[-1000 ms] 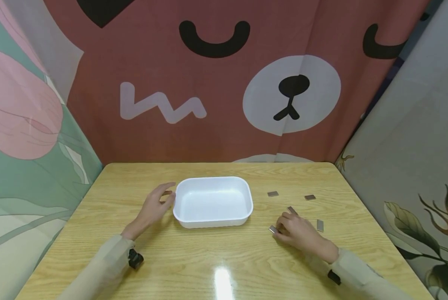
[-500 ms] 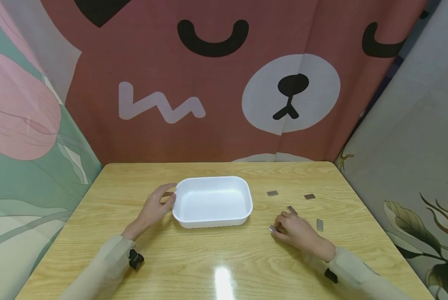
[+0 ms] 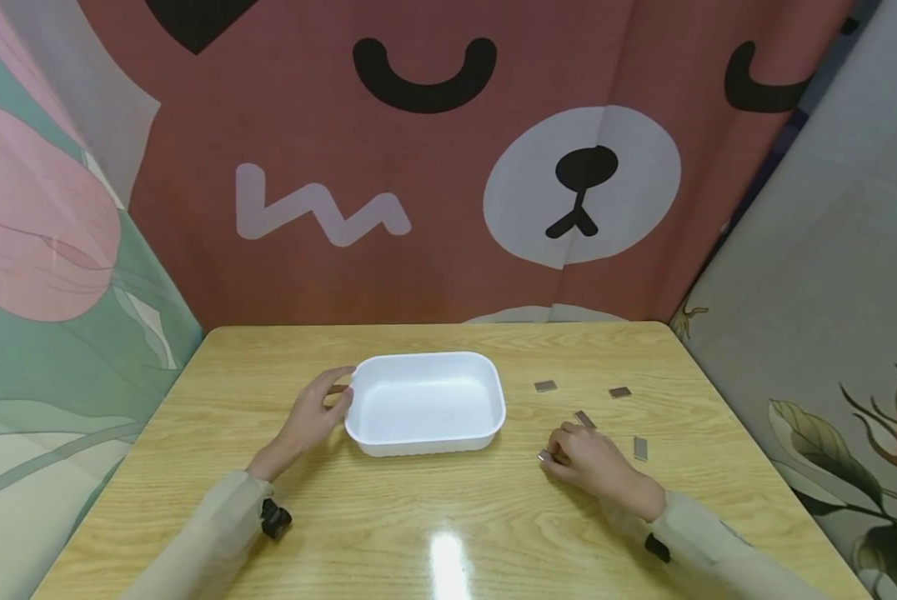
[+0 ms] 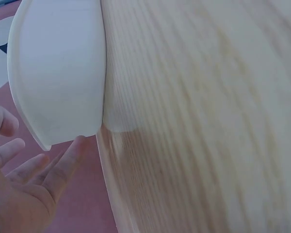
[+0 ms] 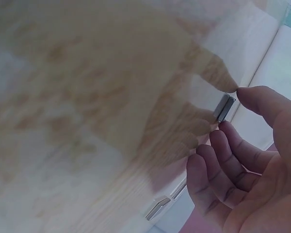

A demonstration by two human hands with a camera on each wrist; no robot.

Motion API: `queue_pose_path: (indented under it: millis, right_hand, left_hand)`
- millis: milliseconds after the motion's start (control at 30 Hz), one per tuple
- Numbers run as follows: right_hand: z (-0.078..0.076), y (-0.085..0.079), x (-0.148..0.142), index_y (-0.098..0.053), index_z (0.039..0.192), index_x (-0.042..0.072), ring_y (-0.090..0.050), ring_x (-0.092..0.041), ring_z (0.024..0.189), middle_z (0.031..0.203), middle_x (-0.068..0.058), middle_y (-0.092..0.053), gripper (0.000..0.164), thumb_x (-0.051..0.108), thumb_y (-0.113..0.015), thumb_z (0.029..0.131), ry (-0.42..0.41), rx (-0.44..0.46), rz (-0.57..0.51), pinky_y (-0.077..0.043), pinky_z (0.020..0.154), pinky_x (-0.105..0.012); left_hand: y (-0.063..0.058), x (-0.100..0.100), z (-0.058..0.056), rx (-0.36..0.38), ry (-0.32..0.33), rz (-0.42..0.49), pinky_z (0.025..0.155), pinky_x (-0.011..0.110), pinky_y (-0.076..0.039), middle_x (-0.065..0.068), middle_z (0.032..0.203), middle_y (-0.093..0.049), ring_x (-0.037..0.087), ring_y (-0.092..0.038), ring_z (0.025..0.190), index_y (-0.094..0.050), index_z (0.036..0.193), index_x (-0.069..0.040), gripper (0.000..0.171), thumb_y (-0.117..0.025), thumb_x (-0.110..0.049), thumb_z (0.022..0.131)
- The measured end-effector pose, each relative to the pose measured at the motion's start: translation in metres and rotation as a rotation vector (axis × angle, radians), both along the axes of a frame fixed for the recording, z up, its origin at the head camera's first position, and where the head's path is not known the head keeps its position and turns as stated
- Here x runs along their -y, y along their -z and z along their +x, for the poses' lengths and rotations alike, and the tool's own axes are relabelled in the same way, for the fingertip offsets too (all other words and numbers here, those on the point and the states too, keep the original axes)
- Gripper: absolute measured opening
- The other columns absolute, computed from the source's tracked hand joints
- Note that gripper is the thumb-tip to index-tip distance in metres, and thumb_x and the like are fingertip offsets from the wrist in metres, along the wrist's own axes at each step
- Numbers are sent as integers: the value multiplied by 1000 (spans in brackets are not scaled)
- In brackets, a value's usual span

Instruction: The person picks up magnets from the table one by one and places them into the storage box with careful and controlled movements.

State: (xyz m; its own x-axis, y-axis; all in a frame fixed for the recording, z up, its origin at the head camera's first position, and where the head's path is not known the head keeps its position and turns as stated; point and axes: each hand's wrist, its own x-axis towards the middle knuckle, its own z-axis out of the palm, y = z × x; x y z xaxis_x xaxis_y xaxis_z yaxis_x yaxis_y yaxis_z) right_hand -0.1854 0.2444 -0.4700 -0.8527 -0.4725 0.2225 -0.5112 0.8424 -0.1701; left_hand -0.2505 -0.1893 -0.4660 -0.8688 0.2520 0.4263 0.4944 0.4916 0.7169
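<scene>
My left hand (image 3: 315,408) is at the left end of a white plastic tray (image 3: 424,443), its relaxed fingertips touching the rim. In the left wrist view its fingers (image 4: 63,167) are extended, one meeting the end wall. On the table to the right, my right hand (image 3: 594,462) pinches a small flat rectangular metal piece (image 5: 225,108) by its ends, between thumb and a finger; the piece lies at the table surface. Just beyond the knuckles is another small metal piece (image 3: 584,419). The other right fingers are bent and hold nothing visible.
Three more metal pieces lie spread on the right: one near the tray (image 3: 545,387), a darker one (image 3: 619,392) farther back, and one (image 3: 640,448) beside the right hand. The wooden table (image 3: 373,525) ends at a bear-printed curtain (image 3: 328,283) behind.
My left fingertips have come slightly nearer, onto the tray's rim. The right thumb and finger have closed in on the metal piece, with the right hand shifting slightly left.
</scene>
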Motion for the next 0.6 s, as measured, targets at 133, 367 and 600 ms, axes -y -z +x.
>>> queue_pose_path:
  millis: [133, 367, 600]
  right_hand:
    - [0, 0, 0, -59, 72, 18, -37, -2, 55, 67, 12, -43, 19, 34, -68, 75, 8, 6, 13, -33, 45, -17]
    - [0, -2, 1, -59, 71, 17, -37, -2, 54, 66, 11, -43, 19, 33, -69, 74, -3, 9, 20, -33, 43, -17]
    - [-1, -3, 1, -59, 72, 16, -38, -3, 55, 66, 11, -44, 17, 30, -67, 76, -13, 46, 26, -34, 45, -17]
  left_hand:
    - [0, -1, 0, 8, 0, -5, 64, 24, -52, 12, 124, -46, 29, -58, 93, -47, 125, -4, 38, -52, -14, 89]
    - [2, -2, 0, -1, 5, -16, 65, 27, -52, 14, 123, -47, 31, -58, 92, -49, 123, -2, 36, -51, -15, 89]
    - [3, -4, 1, -14, -7, -29, 67, 26, -52, 14, 123, -47, 28, -58, 91, -50, 120, 1, 34, -51, -13, 89]
